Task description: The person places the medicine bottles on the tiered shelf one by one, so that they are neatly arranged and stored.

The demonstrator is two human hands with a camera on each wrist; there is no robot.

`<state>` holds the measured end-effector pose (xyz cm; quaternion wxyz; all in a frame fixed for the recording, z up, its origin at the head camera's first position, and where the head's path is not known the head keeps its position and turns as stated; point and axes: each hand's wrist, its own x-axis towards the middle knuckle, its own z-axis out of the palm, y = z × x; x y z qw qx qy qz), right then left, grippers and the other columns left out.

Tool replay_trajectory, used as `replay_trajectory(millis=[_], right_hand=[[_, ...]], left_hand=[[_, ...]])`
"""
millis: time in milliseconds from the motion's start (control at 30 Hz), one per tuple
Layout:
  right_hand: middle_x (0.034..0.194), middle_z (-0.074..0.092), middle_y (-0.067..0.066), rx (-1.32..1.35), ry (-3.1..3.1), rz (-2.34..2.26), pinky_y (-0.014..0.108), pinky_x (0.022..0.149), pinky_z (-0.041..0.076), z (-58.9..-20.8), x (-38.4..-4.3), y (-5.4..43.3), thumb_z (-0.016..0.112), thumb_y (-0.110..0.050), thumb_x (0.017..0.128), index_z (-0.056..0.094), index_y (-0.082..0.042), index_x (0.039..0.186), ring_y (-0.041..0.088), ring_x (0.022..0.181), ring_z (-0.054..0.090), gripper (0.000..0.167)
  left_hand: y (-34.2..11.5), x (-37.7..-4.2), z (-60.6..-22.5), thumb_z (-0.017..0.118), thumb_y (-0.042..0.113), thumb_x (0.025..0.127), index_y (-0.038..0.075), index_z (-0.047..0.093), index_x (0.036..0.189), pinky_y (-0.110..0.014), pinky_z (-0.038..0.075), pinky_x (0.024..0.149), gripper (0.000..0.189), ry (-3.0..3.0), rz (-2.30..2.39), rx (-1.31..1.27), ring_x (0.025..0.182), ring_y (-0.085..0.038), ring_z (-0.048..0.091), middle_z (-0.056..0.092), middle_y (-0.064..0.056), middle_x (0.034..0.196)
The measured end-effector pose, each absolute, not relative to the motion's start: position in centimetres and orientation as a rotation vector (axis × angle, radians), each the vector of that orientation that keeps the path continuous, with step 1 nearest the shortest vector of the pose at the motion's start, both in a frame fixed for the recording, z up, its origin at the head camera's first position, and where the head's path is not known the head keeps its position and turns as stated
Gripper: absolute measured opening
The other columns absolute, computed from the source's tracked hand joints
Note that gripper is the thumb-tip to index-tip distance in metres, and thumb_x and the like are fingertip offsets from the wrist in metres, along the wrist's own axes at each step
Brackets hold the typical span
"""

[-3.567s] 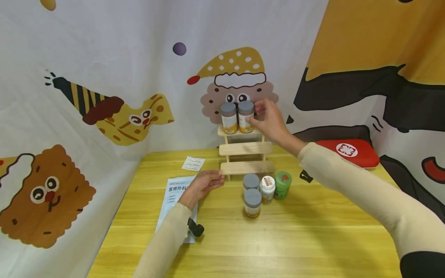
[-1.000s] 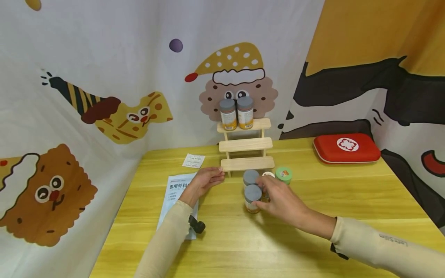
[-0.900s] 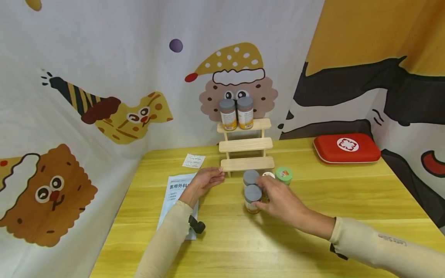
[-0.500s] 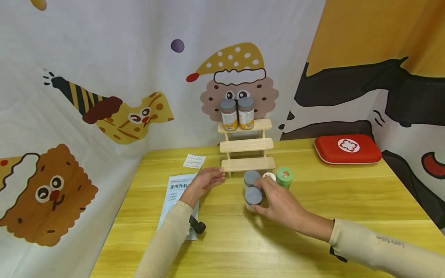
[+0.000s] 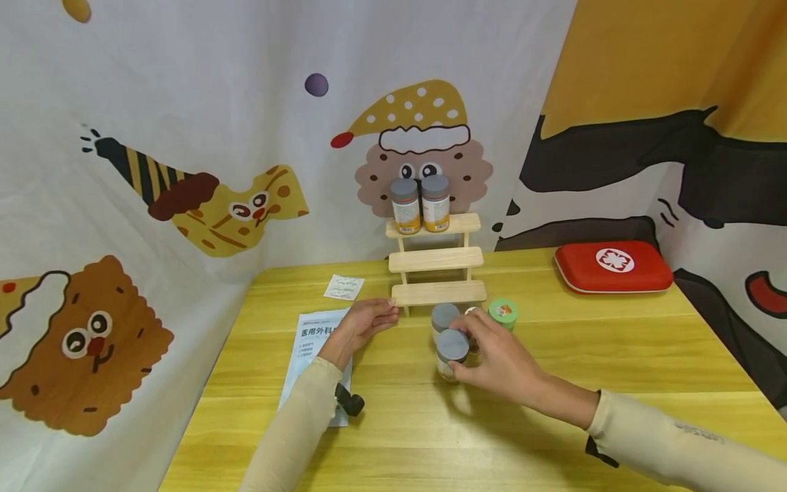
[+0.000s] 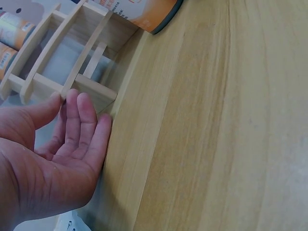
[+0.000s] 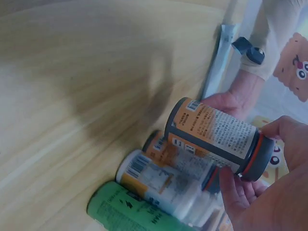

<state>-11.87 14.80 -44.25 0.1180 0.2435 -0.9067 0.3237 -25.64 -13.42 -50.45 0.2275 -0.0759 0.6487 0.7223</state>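
The right hand (image 5: 501,361) is gripping the front jar (image 5: 451,352), thumb and fingers closing on opposite sides near its grey lid; the head view is hiding the far fingertips, while the right wrist view is showing some of them. The front jar is standing over the table (image 5: 393,444) just before the back jar (image 5: 443,317), and whether its base is touching the wood is hard to tell. Its label is facing the right wrist camera, the small print blurring beyond reading. The right hand is covering most of the white bottle (image 7: 150,177) in the head view; in the right wrist view its cap end is smearing out. The green tub (image 5: 503,313) is standing beside it, partly hiding behind the fingers and running off the bottom of the right wrist view. The left hand (image 5: 364,329) is pinching the left end of the lowest step of the rack (image 5: 436,260). On the top step, the left upper jar (image 5: 405,210) and right upper jar (image 5: 436,207) are standing side by side, the left wrist view cutting both off. The left sleeve (image 5: 301,417) is covering part of the packet (image 5: 310,340), hiding the end of its printed heading.
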Motion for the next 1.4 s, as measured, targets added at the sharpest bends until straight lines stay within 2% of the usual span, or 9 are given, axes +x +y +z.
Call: replay_trajectory(millis=[500, 633, 867, 1167, 1400], right_hand=[[0.107, 0.059, -0.015, 0.875, -2.577, 0.928, 0.023, 0.076, 0.059, -40.4, -12.4, 16.5, 0.087, -0.023, 0.067, 0.063, -0.024, 0.117, 0.001, 0.090, 0.059, 0.055], [0.106, 0.059, -0.014, 0.903, -2.566, 0.962, 0.022, 0.072, 0.060, -39.0, -12.9, 17.0, 0.087, -0.019, 0.067, 0.062, -0.023, 0.117, 0.002, 0.088, 0.060, 0.056], [0.107, 0.060, -0.013, 0.861, -2.613, 0.924, 0.021, 0.076, 0.059, -36.8, -13.8, 17.8, 0.087, -0.019, 0.070, 0.063, -0.021, 0.117, 0.003, 0.091, 0.060, 0.053], [0.103, 0.065, -0.006, 0.836, -2.576, 0.955, 0.021, 0.079, 0.057, -34.4, -15.9, 19.1, 0.085, -0.009, 0.076, 0.067, -0.014, 0.120, 0.007, 0.091, 0.061, 0.048], [0.105, 0.067, -0.001, 0.825, -2.492, 0.899, 0.015, 0.080, 0.056, -33.2, -17.7, 19.9, 0.087, -0.005, 0.077, 0.067, -0.009, 0.121, 0.010, 0.091, 0.064, 0.049]], left_hand=[[-13.4, -25.7, -50.4, 0.063, 0.015, 0.108, -0.009, 0.059, 0.140, -0.042, 0.061, 0.109, 0.040, 1.790, 1.974, -0.192, 0.096, -0.015, 0.076, 0.077, -0.007, 0.107], [-13.4, -25.7, -50.5, 0.063, 0.015, 0.108, -0.009, 0.059, 0.139, -0.041, 0.062, 0.108, 0.039, 1.792, 1.972, -0.191, 0.096, -0.015, 0.076, 0.076, -0.007, 0.106], [-13.4, -25.7, -50.4, 0.064, 0.015, 0.108, -0.007, 0.060, 0.139, -0.040, 0.062, 0.107, 0.038, 1.783, 1.975, -0.194, 0.094, -0.013, 0.076, 0.076, -0.003, 0.100], [-13.6, -25.8, -50.4, 0.063, 0.014, 0.108, -0.007, 0.061, 0.137, -0.036, 0.065, 0.100, 0.036, 1.789, 1.981, -0.180, 0.091, -0.013, 0.077, 0.077, -0.007, 0.105], [-13.5, -26.0, -50.7, 0.064, 0.014, 0.107, -0.007, 0.063, 0.133, -0.037, 0.065, 0.101, 0.033, 1.778, 1.988, -0.197, 0.089, -0.012, 0.077, 0.077, -0.005, 0.102]])
